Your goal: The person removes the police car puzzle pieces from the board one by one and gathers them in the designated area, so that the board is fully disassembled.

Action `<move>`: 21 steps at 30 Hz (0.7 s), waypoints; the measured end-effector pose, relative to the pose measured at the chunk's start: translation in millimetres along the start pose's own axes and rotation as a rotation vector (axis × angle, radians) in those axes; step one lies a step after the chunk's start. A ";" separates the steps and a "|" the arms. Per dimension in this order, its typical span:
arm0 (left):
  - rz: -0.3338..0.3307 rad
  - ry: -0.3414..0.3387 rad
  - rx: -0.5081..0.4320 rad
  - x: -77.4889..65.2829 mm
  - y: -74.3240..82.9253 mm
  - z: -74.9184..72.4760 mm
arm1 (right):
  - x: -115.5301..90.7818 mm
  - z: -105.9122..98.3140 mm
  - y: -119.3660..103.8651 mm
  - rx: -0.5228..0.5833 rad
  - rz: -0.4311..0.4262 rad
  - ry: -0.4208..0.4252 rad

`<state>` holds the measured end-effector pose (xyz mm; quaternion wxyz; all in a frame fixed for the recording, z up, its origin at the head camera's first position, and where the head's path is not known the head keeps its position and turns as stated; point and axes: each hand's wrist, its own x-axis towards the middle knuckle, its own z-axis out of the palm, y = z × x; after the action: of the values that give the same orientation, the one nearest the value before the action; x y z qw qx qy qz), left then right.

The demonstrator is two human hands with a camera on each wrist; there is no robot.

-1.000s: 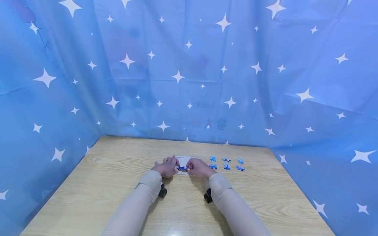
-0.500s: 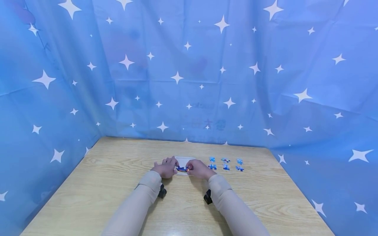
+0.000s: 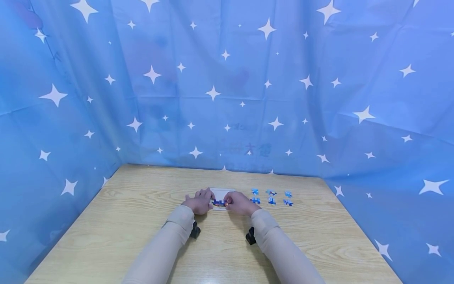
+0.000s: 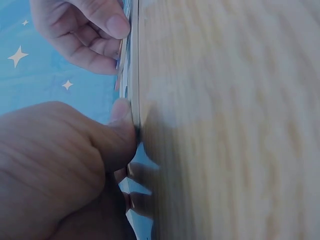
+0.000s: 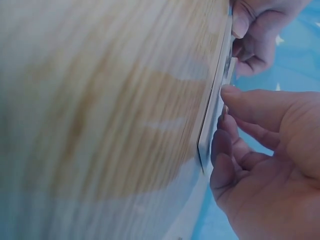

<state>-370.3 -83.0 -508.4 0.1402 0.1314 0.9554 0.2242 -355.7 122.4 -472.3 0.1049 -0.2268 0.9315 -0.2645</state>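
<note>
A shallow white puzzle tray (image 3: 220, 193) lies flat on the table, with dark blue and orange jigsaw pieces (image 3: 217, 203) along its near side. My left hand (image 3: 200, 202) holds the tray's left end, thumb at the near edge and fingers farther up. Over the tray's right part, my right hand (image 3: 241, 203) pinches a jigsaw piece (image 5: 224, 111) between thumb and fingertips, low against the tray. Most of that piece is hidden by the fingers. The left wrist view shows the left thumb (image 4: 121, 117) pressed to the tray's edge.
Several loose blue jigsaw pieces (image 3: 272, 200) lie in two rows to the right of the tray, the nearest one close to my right hand. A blue star-patterned curtain (image 3: 227, 98) stands behind and beside the wooden table (image 3: 220, 252).
Both hands stay almost in place. The right fingertips and pinched piece shift only slightly at the tray's near side. The loose pieces stay put.
</note>
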 end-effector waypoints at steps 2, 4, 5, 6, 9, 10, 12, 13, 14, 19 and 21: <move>-0.001 -0.001 0.001 0.7 0.1 0.3 | -1.3 -1.2 0.5 0.008 0.002 0.000; -0.003 0.002 0.005 2.2 -0.5 1.2 | -2.5 -2.4 1.5 0.015 0.008 0.000; -0.003 0.004 0.007 2.1 -0.6 1.5 | -3.0 -2.9 2.1 0.019 0.013 -0.002; -0.002 0.006 0.011 2.8 -1.2 2.2 | -3.8 -3.4 3.1 0.021 0.016 -0.003; -0.001 0.007 0.016 5.1 -2.9 3.8 | -6.3 -5.2 7.3 0.024 0.029 -0.003; 0.004 0.010 0.015 5.1 -3.1 4.1 | -7.0 -5.7 9.4 0.029 0.032 -0.002; 0.003 0.005 0.016 5.0 -3.6 4.3 | -8.9 -7.3 13.9 0.033 0.033 0.003; 0.003 0.003 0.015 4.8 -3.8 4.3 | -10.0 -8.3 16.1 0.038 0.033 0.007; 0.004 0.002 0.013 4.4 -4.0 4.3 | -11.3 -9.6 18.2 0.044 0.030 0.011; 0.009 0.003 0.010 -0.6 -2.3 2.6 | -19.9 -17.8 28.2 0.047 0.010 0.032; 0.015 0.002 0.007 -4.4 0.2 0.5 | -23.6 -21.3 32.1 0.044 0.009 0.033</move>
<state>-366.0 -84.0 -507.8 0.1369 0.1388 0.9553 0.2222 -353.5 167.5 -470.0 0.0957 -0.2161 0.9280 -0.2880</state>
